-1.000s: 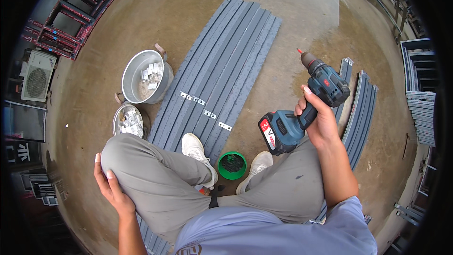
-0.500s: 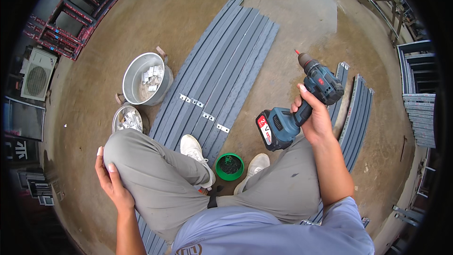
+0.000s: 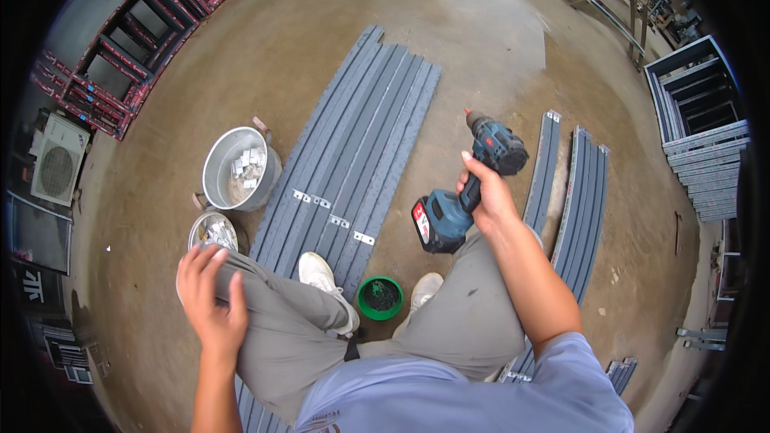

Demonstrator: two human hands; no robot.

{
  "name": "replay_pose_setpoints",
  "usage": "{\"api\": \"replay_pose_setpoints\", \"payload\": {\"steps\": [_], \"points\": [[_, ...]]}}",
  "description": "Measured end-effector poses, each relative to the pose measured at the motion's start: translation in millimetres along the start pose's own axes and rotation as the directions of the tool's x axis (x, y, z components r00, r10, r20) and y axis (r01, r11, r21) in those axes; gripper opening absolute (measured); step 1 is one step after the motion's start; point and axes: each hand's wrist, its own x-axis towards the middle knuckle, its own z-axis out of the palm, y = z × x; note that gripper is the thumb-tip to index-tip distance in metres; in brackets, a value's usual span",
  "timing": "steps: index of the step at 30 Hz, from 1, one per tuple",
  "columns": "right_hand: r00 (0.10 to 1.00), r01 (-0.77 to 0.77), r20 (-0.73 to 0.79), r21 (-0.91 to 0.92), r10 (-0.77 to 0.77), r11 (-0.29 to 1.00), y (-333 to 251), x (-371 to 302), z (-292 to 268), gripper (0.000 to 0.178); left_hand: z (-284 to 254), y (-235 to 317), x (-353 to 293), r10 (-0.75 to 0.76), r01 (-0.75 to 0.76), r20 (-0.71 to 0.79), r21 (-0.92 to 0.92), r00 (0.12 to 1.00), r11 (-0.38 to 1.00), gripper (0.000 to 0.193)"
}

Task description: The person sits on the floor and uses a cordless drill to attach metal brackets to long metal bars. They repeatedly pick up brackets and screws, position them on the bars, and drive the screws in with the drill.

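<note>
My right hand (image 3: 487,199) is wrapped round the handle of a blue-grey cordless drill (image 3: 499,147), which points up and away with a red-tipped bit. Its battery hangs over my right thigh. Above my left knee, my left hand (image 3: 215,301) holds nothing, fingers apart. Between my legs and beyond lies a row of long grey metal profiles (image 3: 365,128) side by side. Small silver brackets (image 3: 311,199) with holes sit across them in a line. By my shoes stands a green bowl (image 3: 379,298) of small dark pieces, probably screws.
Left of the profiles stand a large metal pot (image 3: 215,175) with silver brackets inside and a smaller metal bowl (image 3: 195,228). More grey profiles (image 3: 589,192) lie to my right. Frames (image 3: 132,40) lean at the far left; other frames (image 3: 698,112) are stacked at the right.
My left hand has lifted from the side of my left knee and moved over it. The drill is still in my right hand. The whole view has shifted a little.
</note>
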Motion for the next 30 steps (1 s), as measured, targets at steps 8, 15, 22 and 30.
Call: {"api": "replay_pose_setpoints", "payload": {"steps": [8, 15, 22, 30], "points": [[0.999, 0.023, -0.048, 0.018, -0.022, 1.000, 4.9, 14.3, -14.6, 0.024, 181.5, 32.7, 12.6, 0.426, -0.121, 0.485, -0.540, 0.764, 0.833, 0.021], [0.999, 0.036, -0.033, -0.001, -0.036, 0.999, 0.7, 5.8, -13.2, 0.022, 339.1, 50.2, -108.7, 0.279, -0.148, 0.953, -0.261, 0.115, 0.954, 0.018], [0.999, -0.012, 0.030, -0.057, 0.014, 0.998, 1.1, 2.1, 3.5, 0.027, 392.8, 60.2, -205.6, 0.392, -0.331, 0.912, -0.334, 0.124, 0.883, 0.026], [0.999, -0.040, 0.001, -0.152, 0.041, 0.988, 2.8, 4.7, 9.8, 0.029, 405.5, 59.5, -214.0, 0.520, -0.420, 0.851, -0.447, 0.071, 0.790, 0.023]]}}
